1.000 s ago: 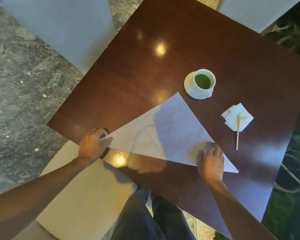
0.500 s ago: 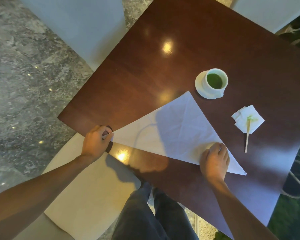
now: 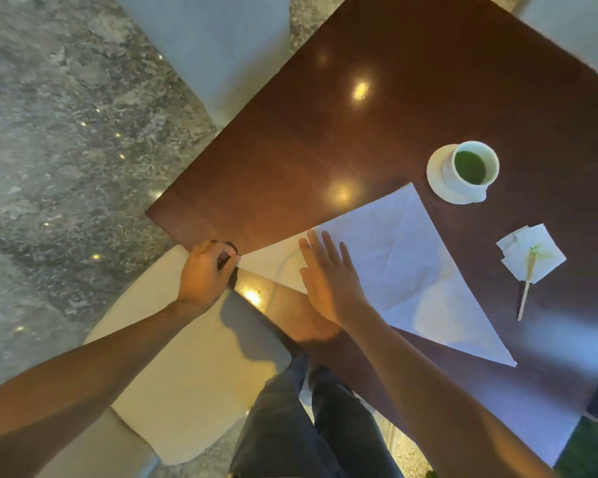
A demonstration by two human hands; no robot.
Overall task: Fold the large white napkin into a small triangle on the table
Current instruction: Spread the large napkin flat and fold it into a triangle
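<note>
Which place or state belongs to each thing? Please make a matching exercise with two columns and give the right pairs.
Things:
1. large white napkin
2. cup
3. wooden stick
4. left hand

Places or states:
A. stands on a white saucer
B. lies across a small crumpled napkin
C. pinches the napkin's corner at the table's edge
D. folded into a big triangle

Pairs: 1-D, 2-A, 3-B, 4-C

your large white napkin (image 3: 408, 267) lies flat on the dark table (image 3: 325, 132), already folded into one big triangle. its long edge runs from the corner at 9 o'clock to the sharp tip at 5 o'clock, and the apex points to 12 o'clock. faint creases cross its middle; part sits in shadow.
</note>
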